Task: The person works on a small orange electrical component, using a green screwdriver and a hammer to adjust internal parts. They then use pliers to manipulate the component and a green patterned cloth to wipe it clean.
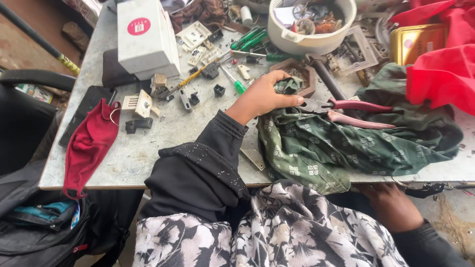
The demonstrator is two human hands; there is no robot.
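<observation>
Left hand (262, 96) clamps a bunch of green patterned cloth (346, 143) at twelve o'clock on the bench (148, 148), just beside the pink-handled pliers (354, 111). Right hand (393, 205) hangs below the edge (grip unreadable). Gathering step, I'd judge; next needs a firmer gather.

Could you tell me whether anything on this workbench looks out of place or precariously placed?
Yes: the red face mask droops over the table's front edge, half off it. The green patterned cloth also spills over that edge, and the left hand grips its bunched end beside the red-handled pliers.
</observation>
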